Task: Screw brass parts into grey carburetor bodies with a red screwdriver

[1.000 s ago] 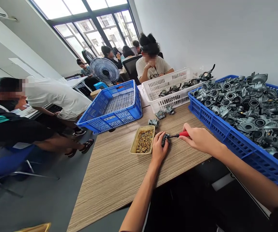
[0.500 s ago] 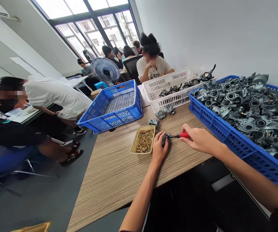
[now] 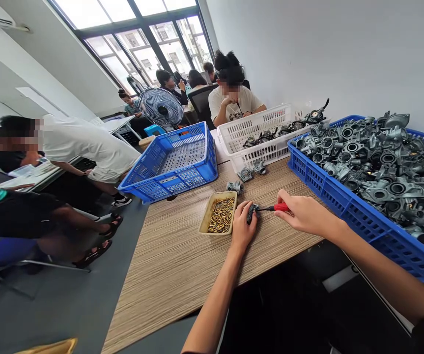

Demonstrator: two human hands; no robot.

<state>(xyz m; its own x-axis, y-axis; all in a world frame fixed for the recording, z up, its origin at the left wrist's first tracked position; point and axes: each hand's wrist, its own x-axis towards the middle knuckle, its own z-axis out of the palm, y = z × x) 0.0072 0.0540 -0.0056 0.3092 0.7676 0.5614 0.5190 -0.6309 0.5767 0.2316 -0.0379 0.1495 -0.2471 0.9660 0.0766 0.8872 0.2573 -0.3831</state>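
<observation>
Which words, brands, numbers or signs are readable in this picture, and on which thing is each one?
No text can be read.
Cream shirt facing us: dark print, too small to read.
Left blue basket: small orange patch, no clear letters.
Red screwdriver: no lettering visible.

No lettering, brand or number could be read. A dark print point(image 3: 237, 114) on the pale shirt point(image 3: 217, 102) of the person across the desk point(image 3: 167, 265) was too small to make out, as was an orange patch point(image 3: 184, 131) on the far wall of the blue crate point(image 3: 193, 173).
</observation>
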